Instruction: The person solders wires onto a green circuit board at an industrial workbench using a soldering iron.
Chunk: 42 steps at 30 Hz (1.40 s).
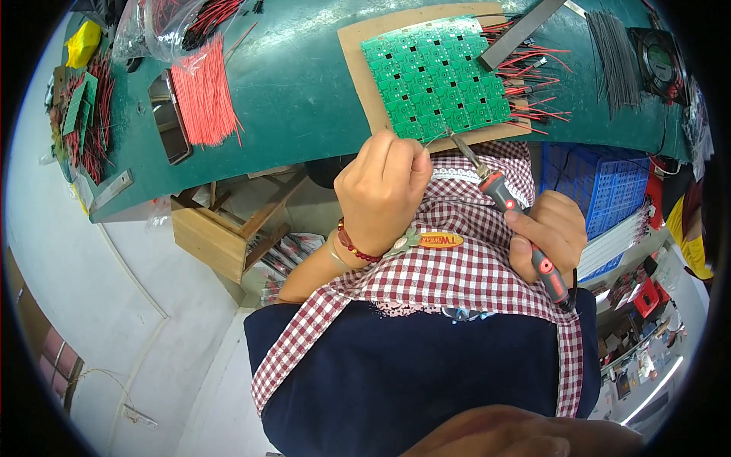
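Observation:
A green panel of circuit boards (434, 76) lies on a brown card sheet (358, 46) on the green workbench (304, 99), with red and black wires sticking out of its right side. My right hand (550, 232) grips a soldering iron (506, 194) with a red and black handle; its tip touches the panel's near edge. My left hand (381, 190), with a red bead bracelet on the wrist, is closed and pinches a thin solder wire (435, 139) that meets the iron's tip.
A bundle of red wires (204, 95) lies at the bench's left, black wires (613, 53) at the far right beside a small fan (659, 65). A metal bar (521, 34) rests on the panel. A blue crate (601, 183) stands to my right, a wooden box (209, 236) under the bench.

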{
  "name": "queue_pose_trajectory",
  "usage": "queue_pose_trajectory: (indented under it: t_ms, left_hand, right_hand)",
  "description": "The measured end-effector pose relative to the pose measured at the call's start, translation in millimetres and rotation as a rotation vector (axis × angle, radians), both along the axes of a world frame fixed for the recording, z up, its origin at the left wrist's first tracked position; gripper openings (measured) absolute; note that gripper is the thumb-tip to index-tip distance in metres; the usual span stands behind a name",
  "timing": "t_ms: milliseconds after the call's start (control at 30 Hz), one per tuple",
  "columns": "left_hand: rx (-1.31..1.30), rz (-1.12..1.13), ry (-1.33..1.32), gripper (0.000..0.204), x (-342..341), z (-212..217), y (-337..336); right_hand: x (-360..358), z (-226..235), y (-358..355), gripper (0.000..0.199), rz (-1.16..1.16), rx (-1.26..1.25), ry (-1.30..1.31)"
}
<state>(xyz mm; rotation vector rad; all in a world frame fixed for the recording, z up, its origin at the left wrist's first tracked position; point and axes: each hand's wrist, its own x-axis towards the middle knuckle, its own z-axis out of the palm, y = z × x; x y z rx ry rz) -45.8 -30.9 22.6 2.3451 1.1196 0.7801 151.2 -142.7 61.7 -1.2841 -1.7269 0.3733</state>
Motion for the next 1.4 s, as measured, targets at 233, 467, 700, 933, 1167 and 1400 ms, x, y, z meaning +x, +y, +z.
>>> queue_pose_trajectory:
  t_ms: [233,467,700,933,1167,1400]
  left_hand:
    - [0.008,0.022,-0.01,0.019,-0.8,3.8,-1.5]
    - [-0.006,0.017,-0.047,0.018,2.0,2.2,0.0]
    - [0.003,0.011,-0.07,0.019,14.3,4.7,2.6]
    - [-0.001,-0.04,-0.014,0.018,30.1,0.5,6.4]
    - [-0.009,-0.041,0.018,0.018,30.3,-1.4,9.4]
    - [0.007,-0.06,0.027,0.018,34.2,-1.4,9.8]
  right_hand:
    - [2.9,1.4,-6.3,0.023,-0.021,0.075,-0.019]
    - [3.9,-3.8,-6.5,0.021,-0.015,0.048,0.006]
    - [11.3,-7.6,-7.5,0.019,-0.098,0.066,0.032]
    - [15.2,-11.9,-8.9,0.018,-0.174,0.058,0.085]
    - [12.7,-15.6,-1.3,0.02,-0.123,0.065,0.088]
    - [12.5,-12.7,-3.1,0.022,-0.082,0.074,0.062]
